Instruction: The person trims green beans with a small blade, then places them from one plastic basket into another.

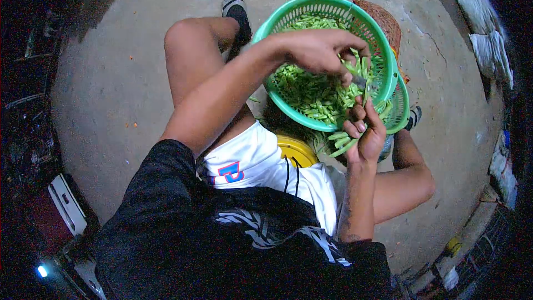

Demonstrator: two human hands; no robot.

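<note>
My left hand (319,51) is closed round a small knife, whose grey blade (360,82) shows at the fingertips; the handle is hidden in my grip. Just below it, my right hand (366,133) is closed on a bunch of green beans (343,143), their long ends sticking out to the left under my fingers. The blade lies against the upper ends of the beans. Both hands are over the right side of a green plastic basket (288,112). Inside the basket is a heap of cut green bean pieces (311,91).
A second green basket (404,108) with beans sits partly under the first. Behind them stands a reddish mesh sack (380,19). Something round and yellow (297,150) is between my legs. Pale sacks (491,50) lie along the right edge of the concrete floor (122,78).
</note>
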